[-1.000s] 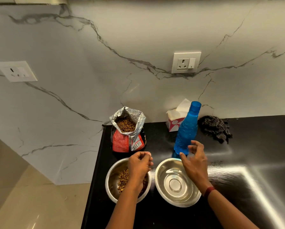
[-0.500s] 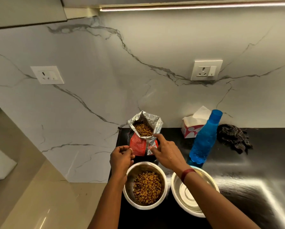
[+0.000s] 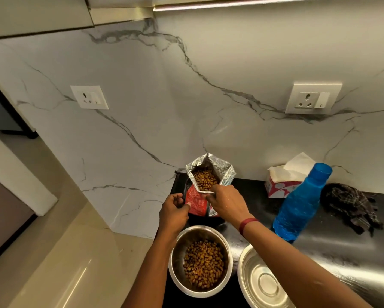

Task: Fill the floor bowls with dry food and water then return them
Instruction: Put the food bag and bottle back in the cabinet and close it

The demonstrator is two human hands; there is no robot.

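6 o'clock, on black counter (image 3: 251,194): kibble bowl (image 3: 227,252), dry food inside. Empty bowl (image 3: 260,283) just beside, at its 3 o'clock. Food bag (image 3: 195,201) upright at 12 o'clock of kibble bowl, foil top open. Left hand (image 3: 174,213) fingers curled, gripping bag's left edge. Right hand (image 3: 226,204) pinching bag's front lip. Blue bottle (image 3: 297,207) at bag's 3 o'clock. Tissue box (image 3: 277,187) and checked cloth (image 3: 351,205) behind, near wall.

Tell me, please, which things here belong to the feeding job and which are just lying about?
Job: bag, held by left hand and right hand; filled bowl; empty bowl; bottle.
Lying about: tissue box; cloth.
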